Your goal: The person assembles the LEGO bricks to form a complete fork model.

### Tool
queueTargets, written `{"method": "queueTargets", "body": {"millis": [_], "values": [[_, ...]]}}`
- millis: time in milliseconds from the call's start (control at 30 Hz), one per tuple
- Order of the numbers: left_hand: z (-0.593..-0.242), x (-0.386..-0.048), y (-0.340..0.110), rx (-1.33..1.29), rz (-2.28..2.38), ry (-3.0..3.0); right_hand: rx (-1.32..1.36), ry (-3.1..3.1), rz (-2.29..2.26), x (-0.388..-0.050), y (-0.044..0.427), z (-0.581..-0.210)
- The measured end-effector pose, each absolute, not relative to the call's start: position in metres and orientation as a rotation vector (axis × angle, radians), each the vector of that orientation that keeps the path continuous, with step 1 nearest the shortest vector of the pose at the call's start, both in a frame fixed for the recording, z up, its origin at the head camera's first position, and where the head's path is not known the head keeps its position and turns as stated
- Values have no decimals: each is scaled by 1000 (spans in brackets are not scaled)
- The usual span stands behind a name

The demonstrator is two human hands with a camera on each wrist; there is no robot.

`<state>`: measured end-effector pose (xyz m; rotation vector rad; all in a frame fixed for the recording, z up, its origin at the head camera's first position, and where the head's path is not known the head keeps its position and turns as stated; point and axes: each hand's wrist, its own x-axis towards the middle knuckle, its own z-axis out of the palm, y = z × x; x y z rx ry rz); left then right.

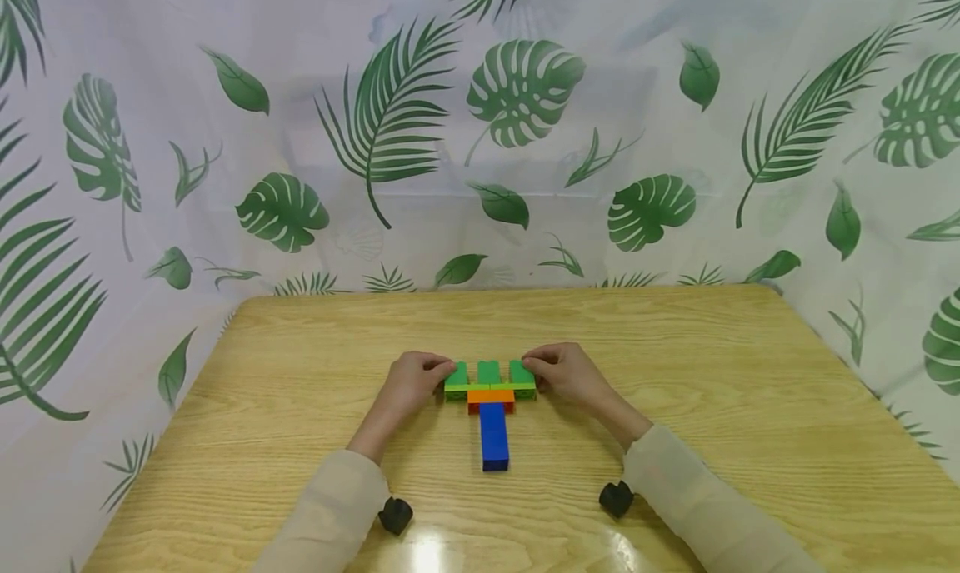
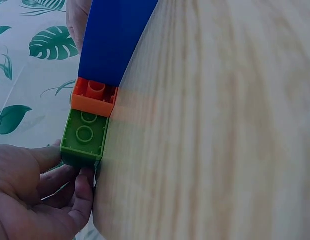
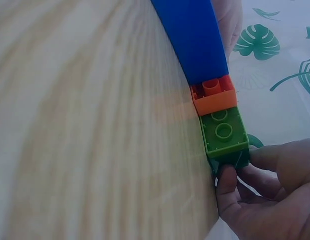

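Observation:
A flat, T-like assembly of toy building bricks lies on the table. Its stem is blue bricks (image 1: pixel 494 438), topped by an orange brick (image 1: pixel 491 400), then a light green row (image 1: pixel 480 387) with three dark green bricks along its far side. At the left end, my left hand (image 1: pixel 407 383) pinches the left dark green brick (image 1: pixel 456 375) between thumb and fingers. My right hand (image 1: pixel 572 375) does the same with the right dark green brick (image 1: pixel 519 373). Between them sits the middle dark green brick (image 1: pixel 488 372), untouched. Hollow undersides of the light green brick (image 2: pixel 84 133) and orange brick (image 3: pixel 214 99) face the wrist cameras.
The wooden table (image 1: pixel 300 340) reaches back to a white curtain (image 1: pixel 555 248) printed with green leaves, which also hangs at both sides. A small black device sits at the left wrist (image 1: pixel 395 515) and another at the right wrist (image 1: pixel 617 499).

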<state>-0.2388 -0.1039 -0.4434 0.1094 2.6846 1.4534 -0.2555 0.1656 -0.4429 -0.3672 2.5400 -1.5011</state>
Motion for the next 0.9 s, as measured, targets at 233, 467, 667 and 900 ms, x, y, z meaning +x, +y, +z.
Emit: {"method": "queueTargets", "body": {"millis": [233,467,667,900], "values": [[-442,-240,-105,86,1454,2658,-360,2556,-1479,-256,166,-442],[-437,-235,-113,142,1366,2748,-423,2675,-1322,-249,172,-433],[-422,-221,-129,266,1204,2982,-569,2845,-1112,-241,182,-422],[-403,-207,-154,468,854,3224,-739,3097,-775,-231,190,-414]]}}
